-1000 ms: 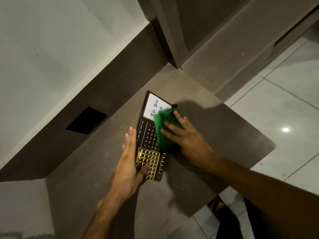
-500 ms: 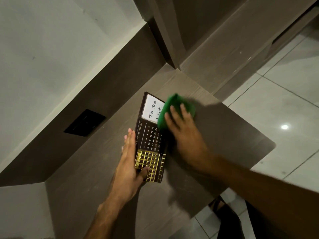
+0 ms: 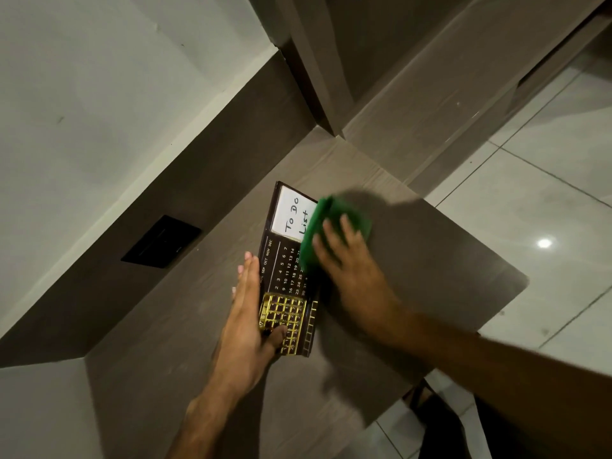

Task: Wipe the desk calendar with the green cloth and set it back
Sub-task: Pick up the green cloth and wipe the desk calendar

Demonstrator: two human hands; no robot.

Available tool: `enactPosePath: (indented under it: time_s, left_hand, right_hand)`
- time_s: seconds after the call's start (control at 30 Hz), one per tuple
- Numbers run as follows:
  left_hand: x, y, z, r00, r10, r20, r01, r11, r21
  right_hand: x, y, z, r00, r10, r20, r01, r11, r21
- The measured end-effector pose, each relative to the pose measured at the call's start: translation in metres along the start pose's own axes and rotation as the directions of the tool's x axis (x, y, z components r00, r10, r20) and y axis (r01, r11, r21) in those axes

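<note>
Nearest to me, my left hand steadies the desk calendar: the palm and the straight fingers stand along its left edge, and the thumb presses down on the gold grid at its near end, so this hand is mostly open and braces the calendar more than it grips it. The calendar lies flat on the brown desk, with its long side pointing away from me and a little tilted. Farther along, my right hand lies flat with fingers spread on the green cloth and presses it down; it does not close around the cloth. This hand looks blurred, which I judge to mean it is moving in a wiping stroke. The cloth covers the right part of the calendar near the date numbers and the right edge of the white "To Do List" card, and part of it hangs over onto the desk. Beyond the calendar I see a black wall plate on the panel at the left and the pale floor tiles at the right. I judge that the wiping is in the middle: the far half is under the cloth now, the gold grid under my thumb is not yet reachable, and setting the calendar back in its place is still left to do
</note>
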State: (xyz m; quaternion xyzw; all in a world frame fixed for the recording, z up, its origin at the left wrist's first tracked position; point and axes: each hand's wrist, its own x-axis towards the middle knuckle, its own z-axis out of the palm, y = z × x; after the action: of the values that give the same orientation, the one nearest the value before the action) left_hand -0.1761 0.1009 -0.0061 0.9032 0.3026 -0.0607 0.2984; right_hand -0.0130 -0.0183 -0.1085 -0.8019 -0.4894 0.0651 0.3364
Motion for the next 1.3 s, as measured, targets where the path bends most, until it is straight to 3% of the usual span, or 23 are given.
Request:
enactPosePath:
  time_s: [0.07, 0.17, 0.4, 0.53, 0.97, 1.03, 1.13, 1.2, 1.3]
  left_hand:
    - [0.0, -0.002, 0.001, 1.0, -0.013, 0.004, 0.013, 1.0, 0.01]
    - [0.0, -0.003, 0.001, 1.0, -0.018, 0.014, 0.017, 1.0, 0.024]
    - [-0.001, -0.002, 0.002, 1.0, 0.001, -0.007, -0.001, 1.0, 0.016]
    - [0.0, -0.002, 0.002, 1.0, -0.001, -0.01, 0.001, 1.0, 0.012]
    - [0.002, -0.002, 0.004, 0.998, -0.051, -0.038, 0.052, 0.998, 0.033]
    - [0.002, 0.0, 0.005, 0.997, -0.061, -0.047, 0.062, 0.998, 0.025]
    - [0.003, 0.001, 0.003, 0.994, -0.076, -0.082, 0.075, 0.997, -0.01]
    - [0.005, 0.001, 0.003, 0.989, -0.091, -0.114, 0.088, 0.996, -0.032]
    - [0.002, 0.001, 0.004, 0.984, -0.128, -0.123, 0.117, 0.989, -0.092]
  right_hand:
    - [-0.045, -0.02, 0.015, 0.98, -0.17, 0.106, 0.173, 0.985, -0.027]
    - [-0.054, -0.015, 0.016, 0.955, -0.252, 0.156, 0.265, 0.962, -0.066]
    - [0.059, 0.038, -0.026, 0.993, 0.116, 0.015, -0.112, 0.98, -0.163]
    - [0.051, 0.026, -0.016, 0.991, 0.128, 0.037, -0.122, 0.983, -0.138]
    - [-0.068, -0.035, 0.007, 0.951, -0.234, 0.201, 0.227, 0.972, 0.056]
    - [-0.064, -0.03, -0.006, 0.951, -0.257, 0.174, 0.217, 0.951, 0.221]
    - [-0.04, -0.024, -0.027, 0.987, -0.148, -0.059, 0.159, 0.895, 0.416]
    - [-0.017, -0.026, -0.033, 0.978, -0.142, -0.149, 0.194, 0.88, 0.433]
    - [0.007, -0.025, -0.022, 0.96, -0.265, -0.093, 0.281, 0.9, 0.334]
